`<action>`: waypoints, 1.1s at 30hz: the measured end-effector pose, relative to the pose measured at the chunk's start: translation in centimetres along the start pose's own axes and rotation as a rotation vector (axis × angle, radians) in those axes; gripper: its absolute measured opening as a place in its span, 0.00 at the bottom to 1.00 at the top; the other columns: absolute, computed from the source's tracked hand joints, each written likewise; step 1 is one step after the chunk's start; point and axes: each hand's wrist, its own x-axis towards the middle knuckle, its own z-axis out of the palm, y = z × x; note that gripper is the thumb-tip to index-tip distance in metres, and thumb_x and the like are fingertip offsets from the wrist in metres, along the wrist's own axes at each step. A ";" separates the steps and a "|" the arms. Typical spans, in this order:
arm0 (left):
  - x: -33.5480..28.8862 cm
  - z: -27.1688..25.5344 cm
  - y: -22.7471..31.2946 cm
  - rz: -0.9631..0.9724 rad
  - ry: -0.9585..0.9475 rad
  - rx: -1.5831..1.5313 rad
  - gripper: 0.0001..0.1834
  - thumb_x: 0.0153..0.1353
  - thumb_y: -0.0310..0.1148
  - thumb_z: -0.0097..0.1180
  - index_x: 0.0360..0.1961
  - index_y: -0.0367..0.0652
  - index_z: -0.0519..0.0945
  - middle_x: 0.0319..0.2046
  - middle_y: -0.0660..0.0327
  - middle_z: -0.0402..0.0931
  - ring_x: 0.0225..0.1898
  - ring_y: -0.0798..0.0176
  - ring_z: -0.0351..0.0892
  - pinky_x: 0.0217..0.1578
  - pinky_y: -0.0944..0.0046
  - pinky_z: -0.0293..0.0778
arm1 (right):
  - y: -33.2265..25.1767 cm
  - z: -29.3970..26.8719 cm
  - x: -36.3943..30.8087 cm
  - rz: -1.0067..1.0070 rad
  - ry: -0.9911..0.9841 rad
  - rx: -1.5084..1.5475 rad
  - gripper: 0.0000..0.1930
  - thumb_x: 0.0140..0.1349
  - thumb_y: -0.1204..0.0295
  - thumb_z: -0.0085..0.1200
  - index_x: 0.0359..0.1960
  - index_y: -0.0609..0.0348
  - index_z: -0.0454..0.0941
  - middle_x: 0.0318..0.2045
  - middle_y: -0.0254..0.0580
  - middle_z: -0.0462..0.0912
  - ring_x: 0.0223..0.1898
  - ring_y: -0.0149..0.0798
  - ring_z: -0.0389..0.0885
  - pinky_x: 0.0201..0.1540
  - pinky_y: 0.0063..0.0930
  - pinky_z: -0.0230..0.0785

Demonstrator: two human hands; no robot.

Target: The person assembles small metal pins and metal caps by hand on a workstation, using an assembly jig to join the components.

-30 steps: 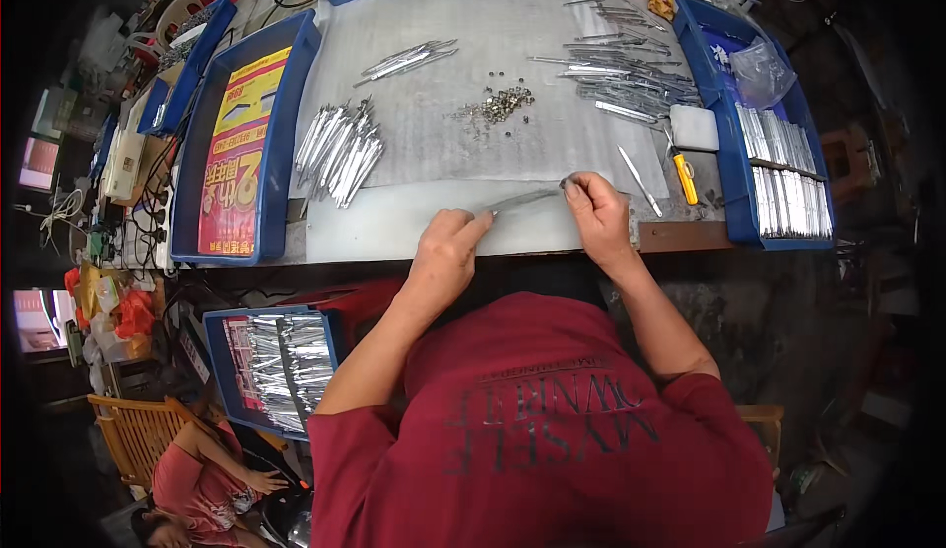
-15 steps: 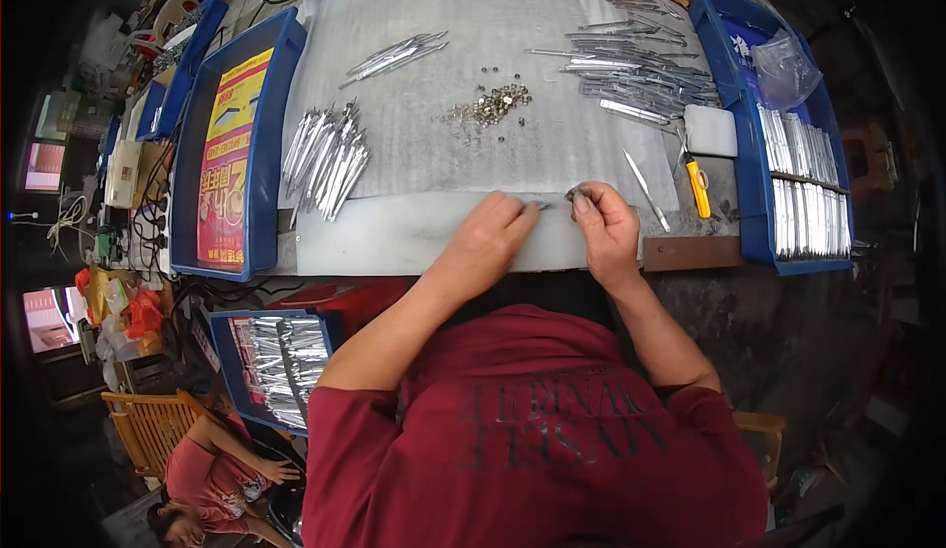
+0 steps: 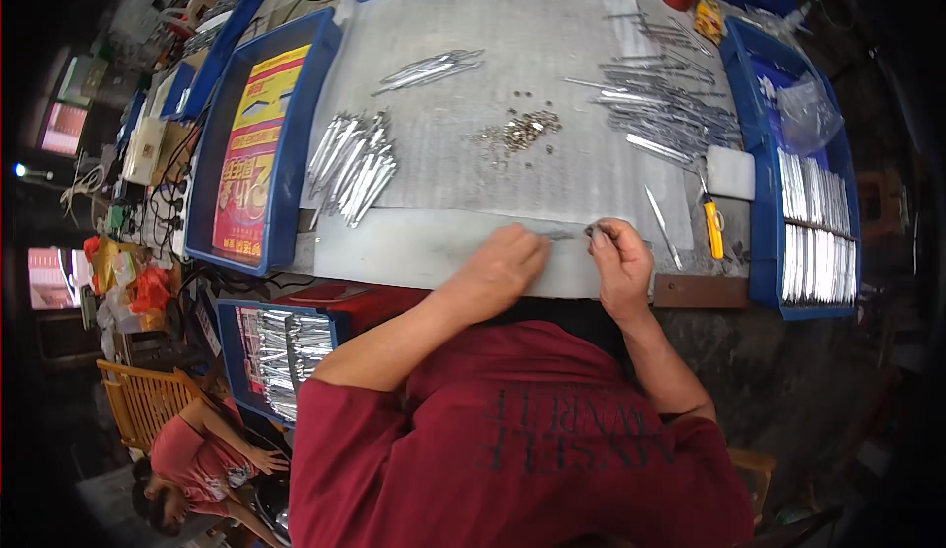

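My left hand [image 3: 505,270] is closed just above the pale work sheet [image 3: 394,252], fingers curled inward. A thin dark tip pokes out beside its fingertips; most of the thing is hidden in the hand. To its right, my right hand [image 3: 625,270] pinches a small dark metal piece [image 3: 593,230], too small to name, between thumb and forefinger. The two hands are a short gap apart. Beyond them lies a heap of small brassy metal parts [image 3: 527,132]. Bundles of slim silvery metal pieces lie at left [image 3: 355,166] and at far right [image 3: 660,104].
A yellow-handled tool [image 3: 713,228] and a slim pointed metal piece [image 3: 663,228] lie right of my hand. Near a white block [image 3: 731,172] stands a blue tray [image 3: 767,252] of silvery strips. Another blue tray [image 3: 283,223] borders the left. A seated person [image 3: 202,449] is at lower left.
The whole view has shifted, so the table appears lower and further right. My left hand has turned slightly and drawn a little away from the right, which keeps its pinch.
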 end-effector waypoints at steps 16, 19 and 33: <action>-1.3 0.1 0.4 -0.053 0.141 -0.036 0.17 0.41 0.23 0.46 0.36 0.28 0.70 0.27 0.55 0.65 0.30 0.57 0.66 0.33 0.63 0.66 | 0.3 -0.2 -0.4 0.074 0.025 0.127 0.06 0.57 0.76 0.45 0.34 0.66 0.70 0.27 0.32 0.72 0.28 0.22 0.65 0.32 0.14 0.59; 0.1 1.5 0.2 -0.044 0.147 -0.039 0.16 0.42 0.24 0.46 0.35 0.29 0.71 0.27 0.54 0.66 0.31 0.56 0.66 0.34 0.63 0.66 | 0.3 -0.4 -0.3 0.064 0.014 0.113 0.06 0.57 0.76 0.45 0.34 0.66 0.70 0.27 0.32 0.72 0.27 0.22 0.65 0.31 0.14 0.59; -7.0 -7.3 -11.6 -0.541 0.586 0.294 0.10 0.45 0.18 0.50 0.31 0.38 0.76 0.25 0.54 0.72 0.29 0.52 0.73 0.29 0.61 0.69 | 0.5 -0.7 -0.3 0.078 0.012 0.079 0.06 0.57 0.76 0.45 0.34 0.67 0.70 0.26 0.32 0.71 0.26 0.22 0.64 0.30 0.14 0.59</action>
